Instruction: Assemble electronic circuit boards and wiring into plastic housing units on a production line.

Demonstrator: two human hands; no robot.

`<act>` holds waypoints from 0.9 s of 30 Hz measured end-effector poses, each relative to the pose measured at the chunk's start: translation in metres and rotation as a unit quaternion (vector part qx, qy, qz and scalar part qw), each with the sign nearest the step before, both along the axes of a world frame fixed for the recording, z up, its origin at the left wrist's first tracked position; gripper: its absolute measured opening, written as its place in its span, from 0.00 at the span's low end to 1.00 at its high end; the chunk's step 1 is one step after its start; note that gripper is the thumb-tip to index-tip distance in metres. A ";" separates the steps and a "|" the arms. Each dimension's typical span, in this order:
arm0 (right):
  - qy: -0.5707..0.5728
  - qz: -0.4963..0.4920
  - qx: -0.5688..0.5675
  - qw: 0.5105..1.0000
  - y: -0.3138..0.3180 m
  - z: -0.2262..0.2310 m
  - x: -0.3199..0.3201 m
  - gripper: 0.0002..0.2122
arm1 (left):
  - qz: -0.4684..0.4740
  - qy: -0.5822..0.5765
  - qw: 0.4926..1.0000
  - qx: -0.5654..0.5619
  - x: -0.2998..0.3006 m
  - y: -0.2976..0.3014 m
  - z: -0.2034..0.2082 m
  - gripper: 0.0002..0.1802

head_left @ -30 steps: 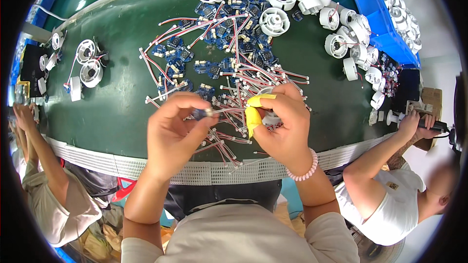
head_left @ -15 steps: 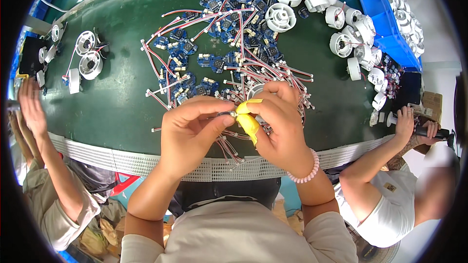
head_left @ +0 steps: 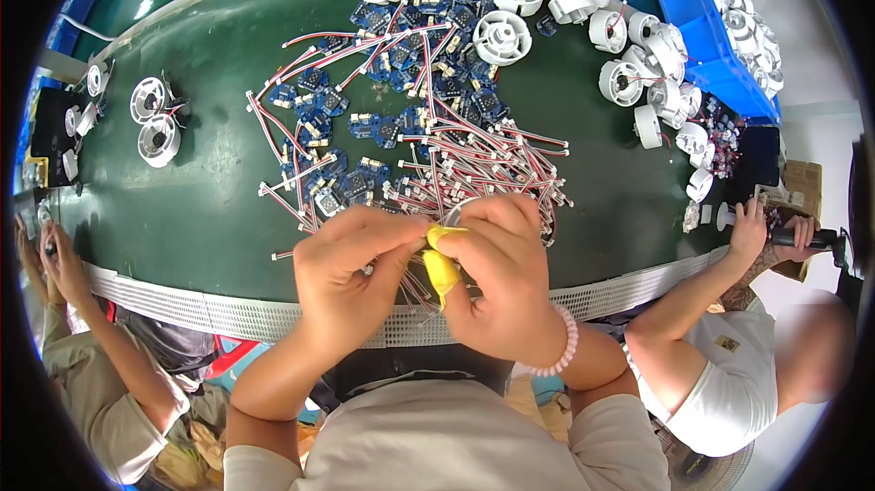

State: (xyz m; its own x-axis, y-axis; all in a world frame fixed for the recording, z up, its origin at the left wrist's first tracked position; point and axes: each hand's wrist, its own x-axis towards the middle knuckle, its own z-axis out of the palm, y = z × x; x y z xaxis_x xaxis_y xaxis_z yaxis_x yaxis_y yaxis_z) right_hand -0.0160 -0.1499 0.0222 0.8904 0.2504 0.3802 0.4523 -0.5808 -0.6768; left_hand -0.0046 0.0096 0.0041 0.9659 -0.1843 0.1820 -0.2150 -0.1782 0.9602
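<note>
My left hand (head_left: 351, 277) is closed in a pinch, thumb and forefinger reaching toward the right fingertips. My right hand (head_left: 501, 277), with yellow covers (head_left: 441, 272) on its thumb and forefinger and a beaded bracelet (head_left: 567, 345) at the wrist, is pinched against it. Whatever the fingertips hold is hidden. Just beyond my hands lie red, white and black cables (head_left: 488, 158) with white end plugs, heaped loosely. Blue circuit boards (head_left: 374, 129) with pale connectors spread behind and to the left of them. A white round part (head_left: 456, 211) is half covered by my right hand.
White round housings (head_left: 624, 81) cluster at the right, by a blue bin (head_left: 715, 72) of similar parts. Two more housings (head_left: 158, 140) lie at the left on the green surface (head_left: 219, 236). A white perforated strip (head_left: 255, 313) edges it. Co-workers' hands (head_left: 749, 231) work on both sides.
My hands have come slightly nearer and left; the small dark piece with a pale connector between them is now hidden. At the left, a white housing is gone and a co-worker's arm has drawn back.
</note>
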 end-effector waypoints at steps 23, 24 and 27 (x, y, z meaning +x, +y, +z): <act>-0.154 -0.071 0.138 0.976 -0.076 -0.039 0.191 0.10 | 0.057 -0.271 0.892 0.357 0.088 0.061 0.007 0.14; -0.155 -0.069 0.139 0.976 -0.070 -0.032 0.188 0.10 | 0.030 -0.248 0.903 0.350 0.095 0.056 0.005 0.13; -0.128 0.012 0.397 0.909 -0.062 -0.008 0.154 0.10 | -0.007 -0.230 0.896 0.381 0.105 0.043 0.005 0.14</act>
